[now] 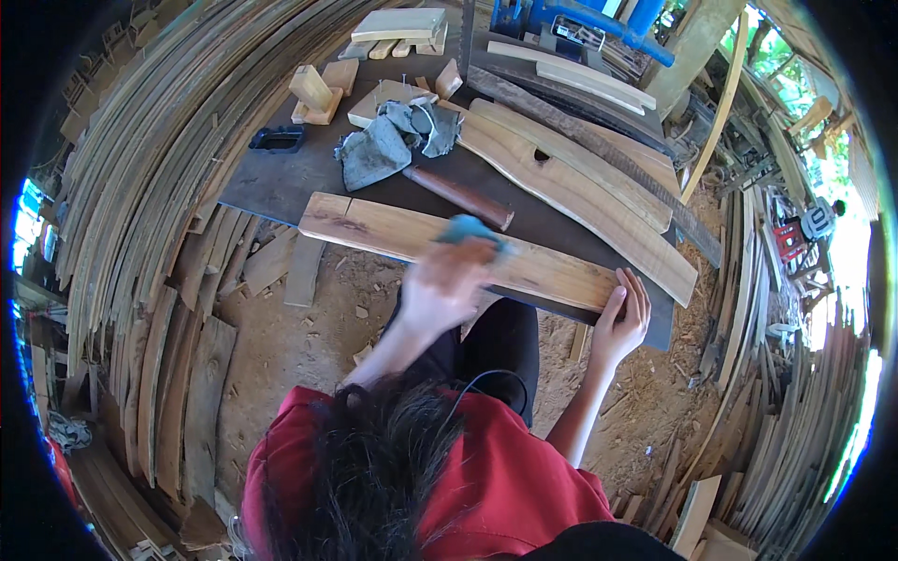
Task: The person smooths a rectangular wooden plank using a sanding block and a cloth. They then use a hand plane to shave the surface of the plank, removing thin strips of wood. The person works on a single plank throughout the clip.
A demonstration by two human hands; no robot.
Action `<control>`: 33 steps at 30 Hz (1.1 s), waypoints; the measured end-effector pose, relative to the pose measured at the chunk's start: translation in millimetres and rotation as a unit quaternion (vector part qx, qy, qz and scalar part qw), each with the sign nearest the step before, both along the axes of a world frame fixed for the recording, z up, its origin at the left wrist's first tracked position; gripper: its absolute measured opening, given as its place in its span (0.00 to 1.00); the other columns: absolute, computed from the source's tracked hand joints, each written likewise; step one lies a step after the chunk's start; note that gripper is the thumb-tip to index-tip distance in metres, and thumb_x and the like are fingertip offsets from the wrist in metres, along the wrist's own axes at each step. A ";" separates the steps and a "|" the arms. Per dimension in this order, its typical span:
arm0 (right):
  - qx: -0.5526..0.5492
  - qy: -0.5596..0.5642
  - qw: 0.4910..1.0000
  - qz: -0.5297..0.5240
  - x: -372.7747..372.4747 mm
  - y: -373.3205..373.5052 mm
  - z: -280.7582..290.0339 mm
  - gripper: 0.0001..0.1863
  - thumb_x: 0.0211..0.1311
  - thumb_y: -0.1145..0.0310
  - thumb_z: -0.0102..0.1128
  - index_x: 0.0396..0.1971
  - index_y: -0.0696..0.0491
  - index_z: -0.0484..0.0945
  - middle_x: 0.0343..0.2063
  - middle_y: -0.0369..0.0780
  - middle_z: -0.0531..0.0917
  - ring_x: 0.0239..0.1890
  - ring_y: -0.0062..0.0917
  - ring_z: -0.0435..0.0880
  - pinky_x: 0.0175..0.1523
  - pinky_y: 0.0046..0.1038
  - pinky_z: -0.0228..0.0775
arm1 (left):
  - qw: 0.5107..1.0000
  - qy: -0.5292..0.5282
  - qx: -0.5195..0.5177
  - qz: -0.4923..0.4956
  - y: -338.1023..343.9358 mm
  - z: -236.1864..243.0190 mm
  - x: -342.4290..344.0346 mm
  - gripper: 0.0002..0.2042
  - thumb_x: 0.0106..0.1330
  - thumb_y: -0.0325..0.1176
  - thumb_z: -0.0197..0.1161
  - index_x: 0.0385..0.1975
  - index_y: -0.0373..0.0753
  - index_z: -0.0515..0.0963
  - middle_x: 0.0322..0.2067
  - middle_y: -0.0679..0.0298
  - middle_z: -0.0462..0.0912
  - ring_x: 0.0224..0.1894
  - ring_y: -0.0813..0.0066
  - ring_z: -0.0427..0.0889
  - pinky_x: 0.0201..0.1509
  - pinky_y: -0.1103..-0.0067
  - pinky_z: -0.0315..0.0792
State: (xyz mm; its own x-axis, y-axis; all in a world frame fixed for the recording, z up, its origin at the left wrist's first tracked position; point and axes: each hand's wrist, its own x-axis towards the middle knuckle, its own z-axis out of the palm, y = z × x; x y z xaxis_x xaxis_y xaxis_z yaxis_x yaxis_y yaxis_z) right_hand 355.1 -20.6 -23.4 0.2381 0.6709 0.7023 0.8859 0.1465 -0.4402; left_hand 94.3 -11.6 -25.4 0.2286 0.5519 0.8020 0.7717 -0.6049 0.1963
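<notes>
A long flat wooden plank lies across the near edge of the dark table, slanting down to the right, with darker stains near its left end. My left hand, smeared by motion, is closed on a blue-green pad over the plank's middle. Whether the pad is cloth or sandpaper is not clear. My right hand grips the plank's right end, thumb on the near side and fingers over the top. Just beyond the plank lie a reddish-brown rod and crumpled grey-blue sheets.
Shaped boards fill the table's right side. Small wood blocks and a dark tray sit at the back left. A blue machine stands behind. Tall stacks of planks line both sides; a person is far right.
</notes>
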 end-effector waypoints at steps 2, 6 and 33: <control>0.003 -0.002 1.000 -0.007 0.0 -0.2 1.1 0.13 0.64 0.67 0.49 0.40 0.53 0.82 0.44 0.40 0.82 0.51 0.36 0.78 0.56 0.35 0.67 | 0.992 0.021 0.036 0.117 7.8 -7.6 -51.9 0.03 0.60 0.30 0.54 0.27 0.44 0.75 0.40 0.66 0.83 0.43 0.68 0.81 0.46 0.68 0.72; 0.010 -0.003 1.000 -0.006 -1.0 -2.1 -0.6 0.12 0.63 0.69 0.50 0.40 0.53 0.82 0.43 0.40 0.82 0.51 0.36 0.78 0.56 0.35 0.68 | 0.972 0.027 0.024 0.231 6.3 -4.5 -88.1 0.09 0.65 0.32 0.50 0.34 0.40 0.79 0.41 0.66 0.83 0.46 0.68 0.81 0.50 0.66 0.70; 0.015 -0.008 1.000 0.000 -2.5 1.1 -0.7 0.13 0.63 0.70 0.49 0.40 0.54 0.82 0.43 0.40 0.83 0.51 0.37 0.78 0.56 0.35 0.68 | 0.994 0.027 -0.103 0.003 -14.0 8.7 17.8 0.18 0.54 0.33 0.65 0.47 0.48 0.79 0.50 0.69 0.79 0.54 0.73 0.76 0.59 0.70 0.64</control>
State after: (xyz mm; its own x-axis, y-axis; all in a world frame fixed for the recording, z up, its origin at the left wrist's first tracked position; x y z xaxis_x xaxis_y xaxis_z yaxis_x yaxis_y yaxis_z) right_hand 352.6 -19.5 -24.1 0.2275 0.6496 0.7255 0.8927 0.1585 -0.4218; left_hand 112.1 -25.6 -16.7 0.2644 0.7046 0.6585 0.7881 -0.5514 0.2736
